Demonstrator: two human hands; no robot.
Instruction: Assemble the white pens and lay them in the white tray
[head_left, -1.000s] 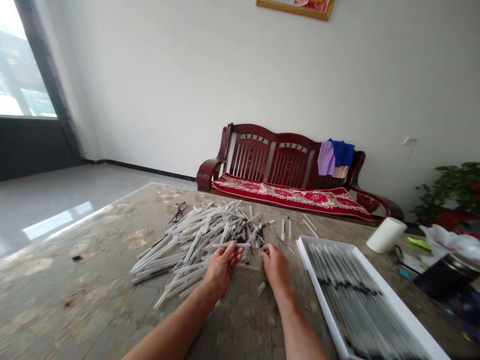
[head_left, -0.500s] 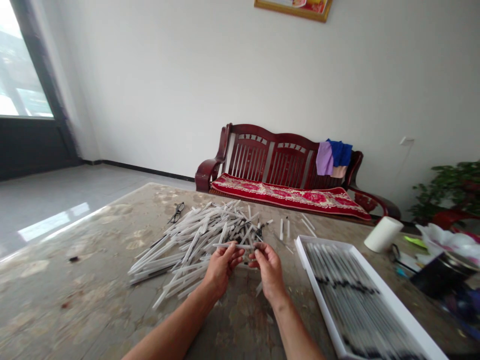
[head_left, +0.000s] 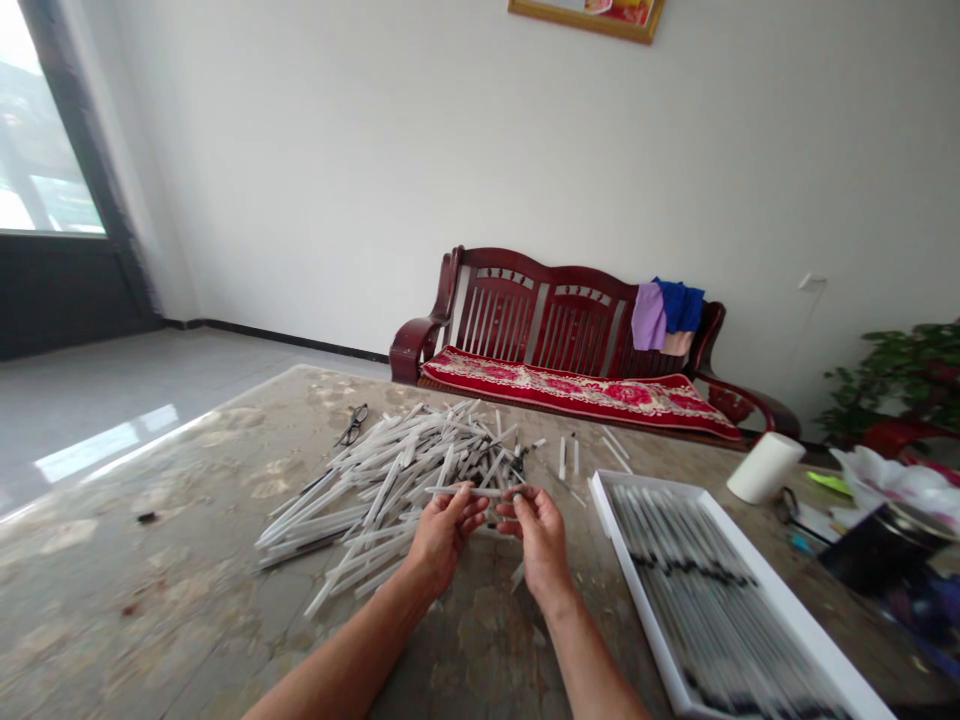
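Observation:
Between my two hands lies a slim whitish pen-like stick [head_left: 480, 492], level and pointing left to right. My left hand [head_left: 442, 530] pinches it with thumb and finger near its middle. The fingers of my right hand [head_left: 536, 530] are closed at its right end, where a darker part is half hidden. Behind and left of my hands spreads a loose pile of similar white sticks [head_left: 397, 460], some with black parts. To the right, a white box [head_left: 649, 610] holds rows of pale sticks with black ends [head_left: 720, 600].
Folded glasses [head_left: 352, 425] lie past the pile. A few loose sticks [head_left: 577, 457] are on the table [head_left: 187, 570] beyond the box. On the right stand a white roll [head_left: 766, 468] and a black cylinder [head_left: 889, 550]. A wooden bench [head_left: 555, 310] stands behind the table.
My right fingers have shifted very slightly at the stick's right end. My left hand and the pile look the same.

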